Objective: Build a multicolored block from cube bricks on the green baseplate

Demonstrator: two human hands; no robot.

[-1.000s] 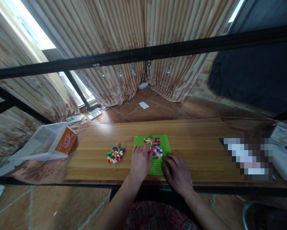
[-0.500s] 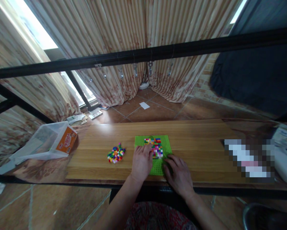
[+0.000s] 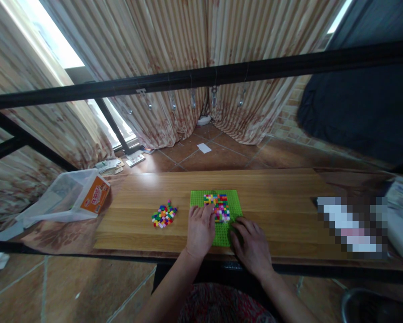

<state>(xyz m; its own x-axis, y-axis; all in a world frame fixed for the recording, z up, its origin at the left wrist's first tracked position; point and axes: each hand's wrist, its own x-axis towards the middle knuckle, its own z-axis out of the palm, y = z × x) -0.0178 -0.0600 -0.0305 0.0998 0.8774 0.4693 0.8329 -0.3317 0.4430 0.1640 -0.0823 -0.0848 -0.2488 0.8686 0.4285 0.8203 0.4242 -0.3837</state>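
Observation:
A green studded baseplate (image 3: 234, 202) lies on the wooden board, and small multicoloured building bricks (image 3: 222, 207) form a tight block on it. My left hand (image 3: 200, 229) reaches over the plate's left side, thumb and index finger closed together at the left edge of that block. Whatever is between those fingertips is too small and covered to make out. At the plate's lower right edge, my right hand (image 3: 252, 246) curls its fingers and thumb onto the plate. Left of the plate lies a loose pile of similar bricks (image 3: 164, 216).
The wooden board (image 3: 288, 211) spans the low table. A clear plastic bin (image 3: 67, 197) with an orange label stands at its left end. A blurred-out object (image 3: 351, 226) lies at the right. A black metal bar (image 3: 174, 80) crosses beyond the table, before curtains (image 3: 167, 40).
The view has shifted slightly. My left hand stays at the brick block with its fingers moved very little; my right hand keeps its place on the baseplate's edge.

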